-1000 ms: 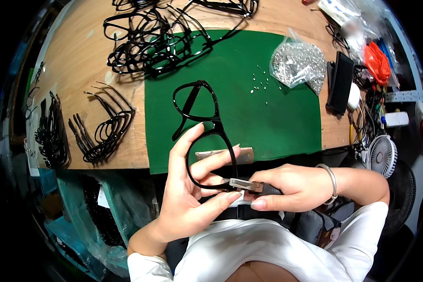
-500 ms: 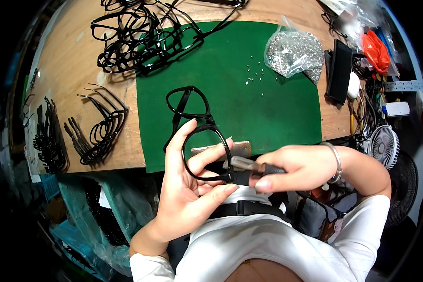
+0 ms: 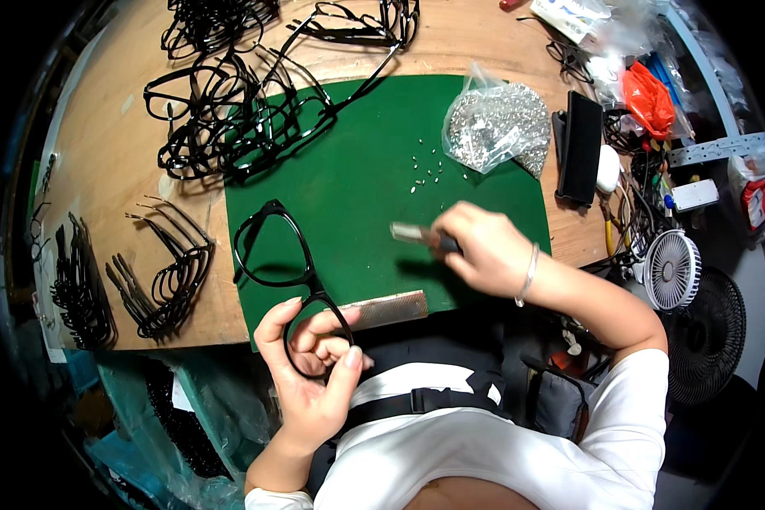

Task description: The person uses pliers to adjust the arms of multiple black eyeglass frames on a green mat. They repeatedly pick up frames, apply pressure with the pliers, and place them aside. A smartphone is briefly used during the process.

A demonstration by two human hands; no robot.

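Note:
A black eyeglass frame (image 3: 309, 274) is in my left hand (image 3: 310, 408), pinched by the lower rim, with thumb and fingers closed around it. Its other rim extends away from me over the green mat (image 3: 357, 170). My right hand (image 3: 489, 255) is closed on a dark-handled tool with a flat metal end (image 3: 410, 233); motion blur hides its exact kind. This hand hovers over the mat, apart from the frame. Beyond it lie several tiny silvery pieces (image 3: 425, 174) beside a clear plastic bag (image 3: 493, 127) filled with more of them.
Tangled black eyeglass frames (image 3: 238, 110) cover the far left. Stacked frames (image 3: 174, 285) and a dark bundle (image 3: 81, 289) line the left side. A textured metal plate (image 3: 391, 311) sits at the front edge. A black phone-like slab (image 3: 580, 149), cables and a white fan (image 3: 672, 269) are at right.
My right hand has moved away from the eyeglass frame, forward over the mat, with the tool. My left hand has drawn the frame lower and leftward. The whole view has shifted somewhat.

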